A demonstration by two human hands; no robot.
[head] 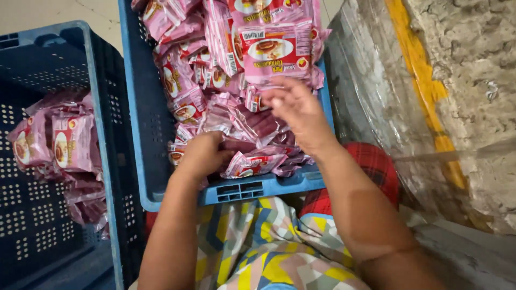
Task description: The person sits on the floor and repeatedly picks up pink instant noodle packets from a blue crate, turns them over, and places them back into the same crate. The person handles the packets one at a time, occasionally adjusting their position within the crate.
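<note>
The right hand (298,110) is raised over the far half of a light blue crate (134,134), its fingers pinching the lower edge of a pink snack packet (277,51) that stands upright just beyond the fingertips, its printed face turned toward the camera. The left hand (201,156) sits lower and nearer the body, knuckles up and fingers curled down into the heap of pink packets (215,91); it touches them, but whether it actually grips one I cannot tell, since the fingertips are buried. Between the two hands lie several crumpled packets (252,164), pressed against the crate's near wall.

The heap fills the crate from the left hand outward and crowds right up under the lifted packet (so the held one overlaps those behind it). To the left of the left hand, well apart, stands a darker blue crate (48,225) with perforated walls, holding a smaller pile of the same pink packets (59,145) against its right side. To the right of the right hand hangs a clear plastic sheet (376,96) in front of a rough wall (473,80) with a yellow stripe. Below both forearms, close to the body, shows patterned cloth (269,252) and a bit of red plaid fabric (376,166) tucked under the right forearm.
</note>
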